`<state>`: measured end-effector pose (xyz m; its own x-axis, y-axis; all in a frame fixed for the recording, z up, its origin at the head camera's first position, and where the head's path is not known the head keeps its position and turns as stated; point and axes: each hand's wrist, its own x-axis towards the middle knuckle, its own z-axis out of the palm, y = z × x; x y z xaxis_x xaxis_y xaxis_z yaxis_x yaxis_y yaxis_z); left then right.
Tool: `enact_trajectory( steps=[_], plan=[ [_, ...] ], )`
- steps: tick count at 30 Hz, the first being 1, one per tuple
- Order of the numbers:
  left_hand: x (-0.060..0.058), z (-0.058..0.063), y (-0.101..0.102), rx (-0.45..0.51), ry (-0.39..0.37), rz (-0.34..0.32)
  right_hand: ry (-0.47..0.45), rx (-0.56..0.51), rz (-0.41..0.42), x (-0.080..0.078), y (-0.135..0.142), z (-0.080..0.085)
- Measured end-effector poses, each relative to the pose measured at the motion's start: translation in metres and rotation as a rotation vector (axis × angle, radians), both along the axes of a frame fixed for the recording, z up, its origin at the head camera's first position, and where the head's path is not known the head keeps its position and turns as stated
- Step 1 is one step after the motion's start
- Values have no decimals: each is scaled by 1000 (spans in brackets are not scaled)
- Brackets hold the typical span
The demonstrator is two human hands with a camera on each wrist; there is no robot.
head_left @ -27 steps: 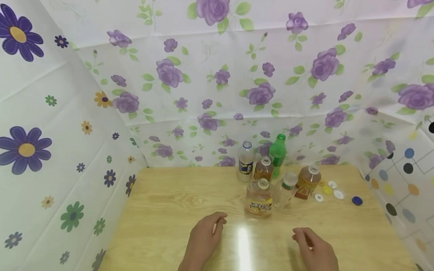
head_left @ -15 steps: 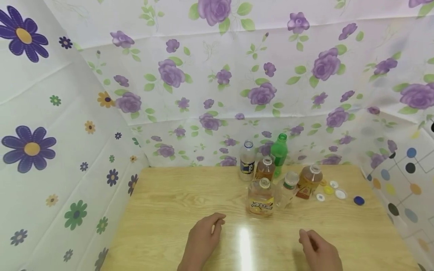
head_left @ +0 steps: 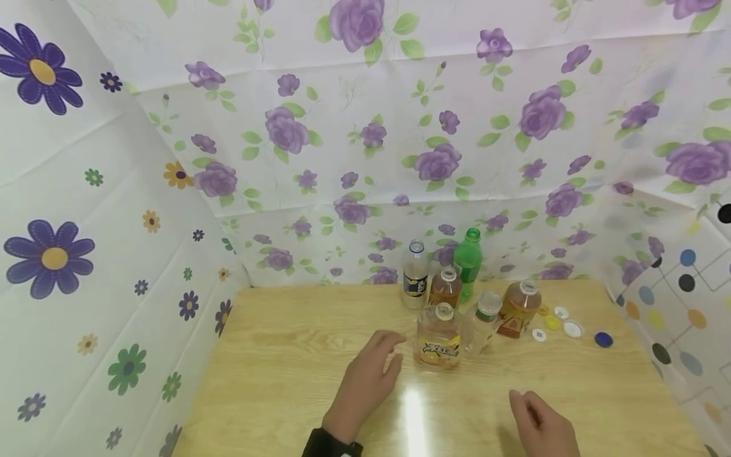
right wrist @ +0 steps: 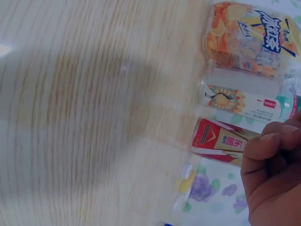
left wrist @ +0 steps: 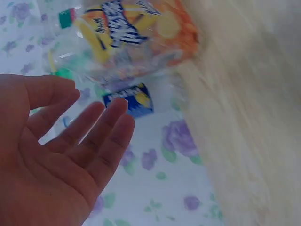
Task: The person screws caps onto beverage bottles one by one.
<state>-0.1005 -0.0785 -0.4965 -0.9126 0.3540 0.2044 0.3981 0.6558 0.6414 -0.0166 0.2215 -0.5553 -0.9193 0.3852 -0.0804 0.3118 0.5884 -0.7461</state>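
**Open left hand beside the front bottle, right hand held apart**

The front bottle (head_left: pixel 438 339), with its yellow-and-orange label, stands upright on the tabletop (head_left: pixel 285 355), nearest the person in a small cluster. The left hand (head_left: pixel 368 374) is just beside it, fingers relaxed and slightly bent, holding nothing. That spread would suit closing around the bottle's side. The right hand (head_left: pixel 539 419) is loosely curled, nothing visible in it, low over the tabletop and apart from the bottles; it seems to be waiting.

Next to the front bottle is a clear bottle (head_left: pixel 482 324), then an amber bottle (head_left: pixel 518 310). Behind stand a shorter brown bottle (head_left: pixel 445 289), a blue-rimmed bottle (head_left: pixel 415 279) and a green bottle (head_left: pixel 468 260). Loose caps, among them a yellow cap (head_left: pixel 551 322) and a blue cap (head_left: pixel 603 339), lie to the right, probably grouped there to stay within reach yet out of the bottles' way. A floral cloth (head_left: pixel 342 127) hangs behind.

The head view alone gives the whole layout. The left wrist view shows the palm and a gap between fingers and bottle. The right wrist view reveals the bird print on the clear bottle and the amber one's red-and-gold label, but catches the caps only partly.
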Motion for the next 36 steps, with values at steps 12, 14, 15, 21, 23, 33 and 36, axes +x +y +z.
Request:
enact_trajectory(
  steps=[12, 14, 15, 21, 23, 33, 36],
  plan=[
    [-43, -1, 43, 95, -193, -78, 31, 59, 105, -5, 26, -11],
    [-46, -4, 47, 101, -203, -88, 33, 82, 140, -8, 36, -12],
    [-47, -5, 49, 101, -206, -91, 32, 84, 155, -10, 41, -11],
    [-50, -6, 50, 69, -179, -109, 10, 104, 214, -19, 63, -9],
    [-50, -8, 48, 63, -168, -108, -3, 99, 233, -21, 66, -9],
    [-44, -14, 42, 93, -162, -112, -26, 106, 273, -28, 77, -19],
    [-41, -16, 38, 117, -179, -99, -23, 99, 274, -29, 82, -22]
  ],
)
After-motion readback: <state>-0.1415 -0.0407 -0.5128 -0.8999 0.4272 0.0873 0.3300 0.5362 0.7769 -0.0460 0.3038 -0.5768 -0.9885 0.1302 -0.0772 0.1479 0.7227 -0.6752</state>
